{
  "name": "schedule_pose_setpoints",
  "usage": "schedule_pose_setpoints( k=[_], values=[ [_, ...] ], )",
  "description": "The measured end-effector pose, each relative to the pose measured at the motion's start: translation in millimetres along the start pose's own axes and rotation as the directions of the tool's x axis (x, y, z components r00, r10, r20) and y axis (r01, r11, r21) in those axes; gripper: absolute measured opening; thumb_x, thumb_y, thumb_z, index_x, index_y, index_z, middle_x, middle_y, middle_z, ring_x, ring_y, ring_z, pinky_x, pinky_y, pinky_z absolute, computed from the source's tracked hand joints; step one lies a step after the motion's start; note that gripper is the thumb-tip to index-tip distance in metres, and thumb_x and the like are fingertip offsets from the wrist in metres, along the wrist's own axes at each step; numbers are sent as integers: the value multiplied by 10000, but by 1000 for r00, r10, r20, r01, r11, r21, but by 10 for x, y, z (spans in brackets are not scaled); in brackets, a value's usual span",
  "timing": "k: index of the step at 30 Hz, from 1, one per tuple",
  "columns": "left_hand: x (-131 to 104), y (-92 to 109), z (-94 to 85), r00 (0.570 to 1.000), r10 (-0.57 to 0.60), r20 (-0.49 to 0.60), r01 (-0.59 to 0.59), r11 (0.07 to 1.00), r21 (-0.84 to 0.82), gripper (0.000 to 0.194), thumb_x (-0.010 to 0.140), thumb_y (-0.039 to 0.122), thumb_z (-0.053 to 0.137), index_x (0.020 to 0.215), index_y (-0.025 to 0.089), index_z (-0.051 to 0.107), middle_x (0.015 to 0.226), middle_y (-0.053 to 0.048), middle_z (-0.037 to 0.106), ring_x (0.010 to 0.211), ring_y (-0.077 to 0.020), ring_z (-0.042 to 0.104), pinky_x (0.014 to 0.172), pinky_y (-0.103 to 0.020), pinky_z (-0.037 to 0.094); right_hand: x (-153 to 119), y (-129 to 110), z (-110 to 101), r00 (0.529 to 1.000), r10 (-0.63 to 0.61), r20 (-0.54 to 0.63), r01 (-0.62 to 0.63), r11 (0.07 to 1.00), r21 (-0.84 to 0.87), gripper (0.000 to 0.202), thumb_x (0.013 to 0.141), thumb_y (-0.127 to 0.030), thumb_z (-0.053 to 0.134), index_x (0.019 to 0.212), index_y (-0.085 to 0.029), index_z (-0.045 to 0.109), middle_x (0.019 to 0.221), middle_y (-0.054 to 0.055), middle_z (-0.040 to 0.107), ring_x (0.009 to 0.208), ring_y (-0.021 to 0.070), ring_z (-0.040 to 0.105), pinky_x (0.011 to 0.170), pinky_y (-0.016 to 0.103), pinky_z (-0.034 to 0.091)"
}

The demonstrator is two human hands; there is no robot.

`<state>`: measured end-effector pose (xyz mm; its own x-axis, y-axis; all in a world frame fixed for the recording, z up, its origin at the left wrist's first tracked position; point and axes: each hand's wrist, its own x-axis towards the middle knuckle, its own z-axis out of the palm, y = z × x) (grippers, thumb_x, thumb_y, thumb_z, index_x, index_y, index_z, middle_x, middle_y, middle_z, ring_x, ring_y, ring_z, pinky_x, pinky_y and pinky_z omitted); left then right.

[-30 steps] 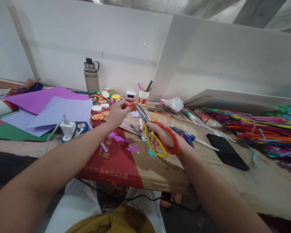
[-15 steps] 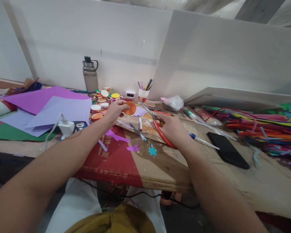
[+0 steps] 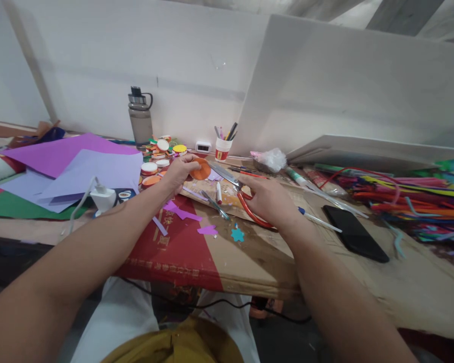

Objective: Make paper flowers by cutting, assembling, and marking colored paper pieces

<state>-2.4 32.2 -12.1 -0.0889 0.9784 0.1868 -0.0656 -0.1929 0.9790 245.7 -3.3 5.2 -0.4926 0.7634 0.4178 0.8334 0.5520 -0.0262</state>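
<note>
Between the fingers of my left hand (image 3: 181, 173) is a round orange disc (image 3: 201, 170), held up above the cardboard. My right hand (image 3: 267, 199) grips red-handled scissors (image 3: 225, 175), whose blades point left with the tips at the disc's right edge. Under and in front of the hands lie a red-and-white marker (image 3: 218, 193), a teal pen (image 3: 216, 205), a turquoise flower-shaped cutout (image 3: 237, 233) and purple paper scraps (image 3: 183, 212).
At the back stand a bottle (image 3: 140, 121) and a paper cup (image 3: 223, 149) of pens. Paper sheets (image 3: 94, 171) and a white plug (image 3: 103, 197) lie left. To the right are a black phone (image 3: 354, 233) and colourful pipe cleaners (image 3: 419, 201).
The scissors' blades have moved left and turned flatter, so their tips now reach the disc. The orange disc has shifted slightly left and down.
</note>
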Motion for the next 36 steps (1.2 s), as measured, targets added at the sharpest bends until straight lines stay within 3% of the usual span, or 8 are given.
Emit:
schedule_pose_setpoints(
  k=[7, 19, 24, 29, 36],
  values=[
    [-41, 39, 20, 999, 25, 21, -26, 999, 43, 194, 569, 202, 646, 759, 162, 645, 679, -2, 667, 570, -113, 596, 480, -198, 404, 5, 1, 4, 1000, -5, 18, 5, 1000, 3, 407, 855, -292, 529, 1244, -246, 638, 901, 81, 727, 828, 228, 642, 676, 293, 417],
    [-92, 111, 61, 996, 61, 71, -57, 996, -64, 163, 523, 169, 637, 681, 149, 603, 616, 11, 637, 517, -97, 557, 486, -199, 414, -6, -49, 17, 1000, 6, 13, -7, 1000, 3, 417, 868, -298, 513, 1272, -263, 613, 1128, 92, 708, 984, 275, 654, 770, 343, 475],
    [-69, 82, 44, 994, 87, 70, -85, 996, -30, 156, 539, 175, 625, 691, 144, 610, 620, 8, 635, 534, -103, 561, 496, -202, 412, 9, -53, 33, 999, -3, 40, 2, 1000, 26, 427, 874, -281, 510, 1290, -263, 605, 1127, 97, 707, 988, 271, 657, 799, 341, 478],
    [-61, 83, 26, 982, 169, 80, -178, 977, 114, 114, 555, 158, 594, 666, 145, 613, 610, 23, 603, 553, -95, 533, 522, -202, 405, 18, -22, 88, 1000, -7, 30, 5, 999, 49, 419, 874, -284, 514, 1281, -251, 610, 1102, 100, 715, 968, 264, 662, 802, 334, 480],
    [-73, 111, 42, 991, 93, 92, -89, 995, -52, 193, 514, 176, 629, 704, 147, 615, 638, 9, 635, 536, -106, 558, 510, -216, 426, 26, -21, 102, 1000, -21, -7, 21, 998, 64, 429, 865, -263, 520, 1284, -244, 609, 1126, 95, 709, 980, 266, 659, 802, 339, 483]
  ],
)
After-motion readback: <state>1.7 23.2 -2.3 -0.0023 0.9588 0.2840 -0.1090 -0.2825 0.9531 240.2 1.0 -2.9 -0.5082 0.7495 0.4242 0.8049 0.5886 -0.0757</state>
